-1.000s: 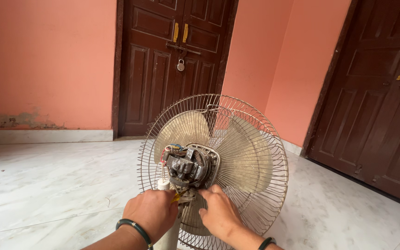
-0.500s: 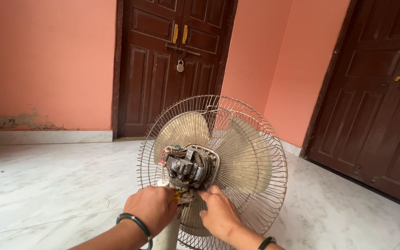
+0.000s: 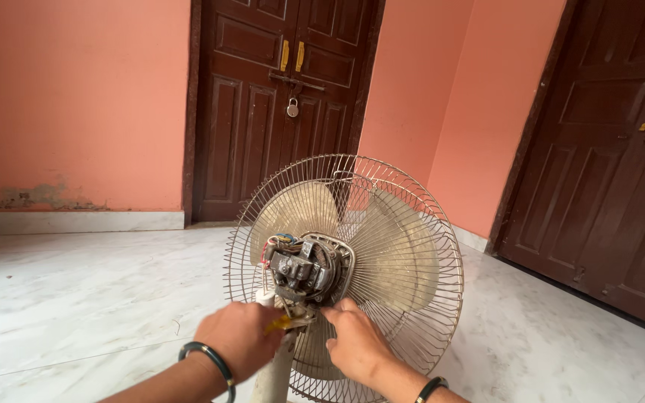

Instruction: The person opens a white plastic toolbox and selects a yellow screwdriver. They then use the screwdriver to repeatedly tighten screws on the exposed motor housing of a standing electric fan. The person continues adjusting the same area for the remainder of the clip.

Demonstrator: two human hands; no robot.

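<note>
One fan, two hands, two doors

One pedestal fan (image 3: pixel 352 261) with one bare motor (image 3: pixel 304 269) and three blades visible; two hands, left (image 3: pixel 240 339) and right (image 3: pixel 356 345); two brown doors (image 3: pixel 281 104), one padlock (image 3: pixel 292 109).

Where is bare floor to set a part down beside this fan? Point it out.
The marble floor lies bare between the fan's wire guard and the left wall's skirting. Another bare patch lies right of the guard, toward the right-hand door. Crowded: under the exposed motor, where left hand and right hand meet at the pole.
</note>
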